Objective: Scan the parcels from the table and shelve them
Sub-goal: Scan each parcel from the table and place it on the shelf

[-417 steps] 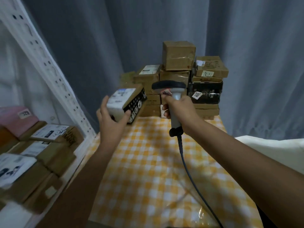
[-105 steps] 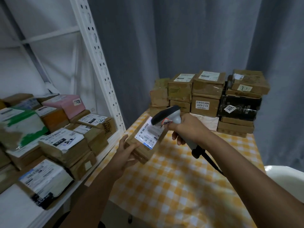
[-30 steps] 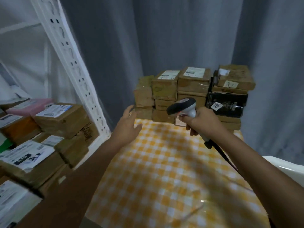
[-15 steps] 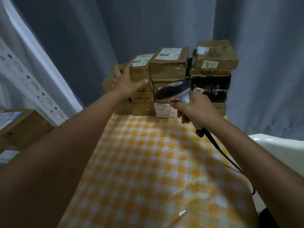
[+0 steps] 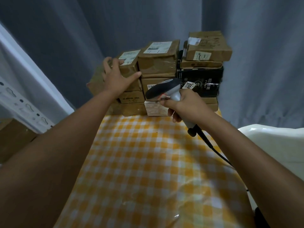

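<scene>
Head view: the left hand is reaching to the stack of parcels at the far end of the table. Its fingers are curling over the top left corner of the small parcel with a white label, while the thumb is pressing along that parcel's front face. The right hand is gripping the handle of the grey scanner, all fingers wrapped round it, with the scanner's dark head pointing left in front of the stack. Its black cable is trailing off towards the right over the yellow checked cloth.

No bins or trays are showing. Roughly a dozen parcels are standing in the stack; the exact count is hard to tell because the hands are covering some. One of them is black, one is pale at the bottom, and the others are brown cardboard. One scanner is in sight. A white shelf post is standing at the left with one brown box beside it.

Compared with half a second ago, the left hand, then spread open over the parcel, is now closing round it.
</scene>
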Demonstrator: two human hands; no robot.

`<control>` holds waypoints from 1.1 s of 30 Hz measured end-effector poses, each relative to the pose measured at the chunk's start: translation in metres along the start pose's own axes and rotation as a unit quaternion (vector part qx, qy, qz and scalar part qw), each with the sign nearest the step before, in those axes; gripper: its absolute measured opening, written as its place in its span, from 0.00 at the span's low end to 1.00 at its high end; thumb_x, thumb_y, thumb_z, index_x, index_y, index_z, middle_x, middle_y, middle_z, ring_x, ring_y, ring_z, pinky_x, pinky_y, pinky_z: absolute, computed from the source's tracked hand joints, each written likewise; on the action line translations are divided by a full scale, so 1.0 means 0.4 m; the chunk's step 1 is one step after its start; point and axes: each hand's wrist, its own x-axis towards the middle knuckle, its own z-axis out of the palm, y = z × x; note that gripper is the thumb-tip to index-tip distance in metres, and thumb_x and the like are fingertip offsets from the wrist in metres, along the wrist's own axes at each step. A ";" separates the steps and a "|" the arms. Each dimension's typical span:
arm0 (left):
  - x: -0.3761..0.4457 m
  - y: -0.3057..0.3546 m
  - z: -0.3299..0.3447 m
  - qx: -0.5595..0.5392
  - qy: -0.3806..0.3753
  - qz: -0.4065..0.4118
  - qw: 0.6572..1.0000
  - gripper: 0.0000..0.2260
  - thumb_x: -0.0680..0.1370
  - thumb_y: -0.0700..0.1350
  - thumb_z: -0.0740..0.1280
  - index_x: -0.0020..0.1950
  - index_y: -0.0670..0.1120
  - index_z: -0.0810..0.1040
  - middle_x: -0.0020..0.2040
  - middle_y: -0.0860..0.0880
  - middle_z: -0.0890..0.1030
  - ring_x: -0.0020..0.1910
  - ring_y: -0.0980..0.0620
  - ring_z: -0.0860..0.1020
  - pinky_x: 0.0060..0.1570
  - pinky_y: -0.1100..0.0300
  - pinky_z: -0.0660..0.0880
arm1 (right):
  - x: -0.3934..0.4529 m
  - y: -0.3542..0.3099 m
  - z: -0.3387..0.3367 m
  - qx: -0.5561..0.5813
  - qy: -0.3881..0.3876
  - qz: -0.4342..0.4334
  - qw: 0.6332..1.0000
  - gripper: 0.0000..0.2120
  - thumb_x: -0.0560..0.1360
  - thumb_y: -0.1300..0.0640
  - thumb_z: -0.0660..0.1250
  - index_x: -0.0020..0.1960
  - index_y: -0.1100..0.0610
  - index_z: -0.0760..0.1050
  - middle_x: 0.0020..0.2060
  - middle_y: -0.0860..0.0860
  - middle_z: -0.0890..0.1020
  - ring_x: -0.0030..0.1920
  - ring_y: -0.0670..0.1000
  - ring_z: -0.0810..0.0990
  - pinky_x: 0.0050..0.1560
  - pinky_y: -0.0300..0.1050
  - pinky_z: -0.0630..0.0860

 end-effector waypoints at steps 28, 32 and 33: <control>-0.560 -0.185 -0.130 -0.149 0.199 -0.033 0.968 0.36 0.67 0.55 0.76 0.71 0.51 0.65 0.73 0.45 0.58 0.72 0.44 0.65 0.67 0.42 0.74 | -0.090 -0.054 0.084 -0.077 -0.078 -0.004 0.994 0.09 0.78 0.50 0.70 0.47 0.56 0.78 0.30 0.50 0.84 0.25 0.47 0.80 0.28 0.39 0.76; -0.701 -0.261 -0.087 -0.111 0.123 -0.034 0.986 0.41 0.65 0.64 0.73 0.72 0.55 0.59 0.77 0.46 0.55 0.74 0.41 0.61 0.65 0.41 0.73 | -0.119 -0.092 0.135 -0.058 -0.084 -0.003 0.995 0.09 0.78 0.53 0.70 0.49 0.59 0.79 0.29 0.51 0.83 0.24 0.49 0.78 0.26 0.37 0.74; -0.731 -0.267 -0.080 -0.104 0.105 -0.042 0.988 0.42 0.65 0.66 0.71 0.73 0.56 0.58 0.77 0.47 0.54 0.75 0.42 0.59 0.64 0.44 0.72 | -0.125 -0.102 0.147 -0.049 -0.091 0.003 0.995 0.09 0.78 0.53 0.70 0.50 0.60 0.79 0.30 0.51 0.83 0.25 0.49 0.78 0.26 0.37 0.73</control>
